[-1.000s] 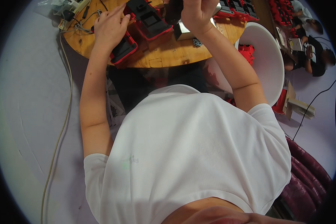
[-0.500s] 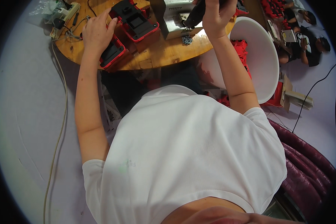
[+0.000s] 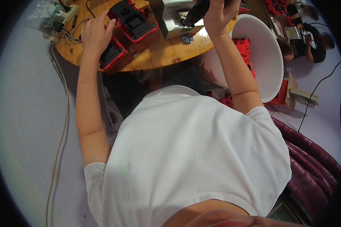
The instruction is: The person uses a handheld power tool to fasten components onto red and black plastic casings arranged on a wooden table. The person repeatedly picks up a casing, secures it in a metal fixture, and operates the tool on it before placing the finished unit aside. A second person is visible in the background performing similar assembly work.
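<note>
My right hand (image 3: 217,19) is wrapped round a black power screwdriver (image 3: 197,14), its upper part cut off by the picture's edge. The driver's tip is at the front of a silvery metal box (image 3: 167,18), which looks like a screw feeder. My left hand (image 3: 96,34) lies with fingers stretched and thumb apart over a red and black plastic casing (image 3: 111,56) at the table's near left edge. Beside it, a larger red and black casing (image 3: 133,23) with a rectangular recess stands on the table. A small heap of screws (image 3: 187,39) lies in front of the metal box.
The round-edged wooden table (image 3: 166,56) holds a power strip (image 3: 66,20) with wires at far left. To the right stands a large white tub (image 3: 267,56) with red plastic parts (image 3: 244,53). Other people (image 3: 314,45) sit at far right. A cable (image 3: 60,143) runs along the left floor.
The screwdriver's tip has shifted slightly left and up at the metal box. My left hand stays over the casing, and the whole view has shifted a little.
</note>
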Tool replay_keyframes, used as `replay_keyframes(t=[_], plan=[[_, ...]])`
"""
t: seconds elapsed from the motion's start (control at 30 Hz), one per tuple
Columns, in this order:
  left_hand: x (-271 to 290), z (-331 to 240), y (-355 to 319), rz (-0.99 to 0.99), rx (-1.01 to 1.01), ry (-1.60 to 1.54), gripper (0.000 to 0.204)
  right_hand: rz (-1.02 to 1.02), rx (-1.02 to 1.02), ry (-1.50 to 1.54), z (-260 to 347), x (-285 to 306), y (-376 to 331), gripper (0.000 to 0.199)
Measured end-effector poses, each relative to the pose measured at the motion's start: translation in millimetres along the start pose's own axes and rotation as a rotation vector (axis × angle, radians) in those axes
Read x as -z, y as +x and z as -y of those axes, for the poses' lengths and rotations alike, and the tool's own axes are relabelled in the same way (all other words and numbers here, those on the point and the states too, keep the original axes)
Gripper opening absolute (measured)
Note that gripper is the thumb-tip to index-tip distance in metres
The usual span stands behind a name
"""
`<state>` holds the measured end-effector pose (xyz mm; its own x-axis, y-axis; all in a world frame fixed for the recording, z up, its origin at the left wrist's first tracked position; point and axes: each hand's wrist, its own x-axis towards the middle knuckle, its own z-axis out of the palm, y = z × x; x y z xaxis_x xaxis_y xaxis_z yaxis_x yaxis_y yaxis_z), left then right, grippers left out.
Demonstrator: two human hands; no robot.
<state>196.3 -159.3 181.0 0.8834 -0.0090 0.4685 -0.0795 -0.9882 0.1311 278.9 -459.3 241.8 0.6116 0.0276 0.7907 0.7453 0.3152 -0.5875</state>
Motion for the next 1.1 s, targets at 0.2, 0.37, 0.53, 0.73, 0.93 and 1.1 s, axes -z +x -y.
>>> replay_keyframes(t=[0.2,0.37,0.53,0.73,0.93,1.1], plan=[[1.7,-0.8,0.0,0.008,-0.003,0.011,0.046,-0.001,-0.005,-0.064,-3.3,2.6,-2.3,0.048],[-2.2,0.0,0.5,-0.021,-0.024,0.002,0.044,0.038,-0.027,-0.038,-3.2,-2.2,4.6,0.043],[4.4,0.0,1.6,0.102,0.071,0.009,0.043,0.072,-0.311,0.001,15.4,-23.7,22.7,0.039],[-5.7,8.8,-3.2,0.011,0.029,0.050,0.047,0.044,-0.158,0.330,35.4,-96.0,22.3,0.042],[-8.0,2.8,-3.0,0.010,0.053,0.001,0.048,0.132,-0.070,0.350,18.8,-120.5,10.5,0.042],[-7.6,2.9,-3.2,0.036,0.074,0.026,0.047,0.147,-0.141,0.317,21.1,-123.5,6.1,0.044]])
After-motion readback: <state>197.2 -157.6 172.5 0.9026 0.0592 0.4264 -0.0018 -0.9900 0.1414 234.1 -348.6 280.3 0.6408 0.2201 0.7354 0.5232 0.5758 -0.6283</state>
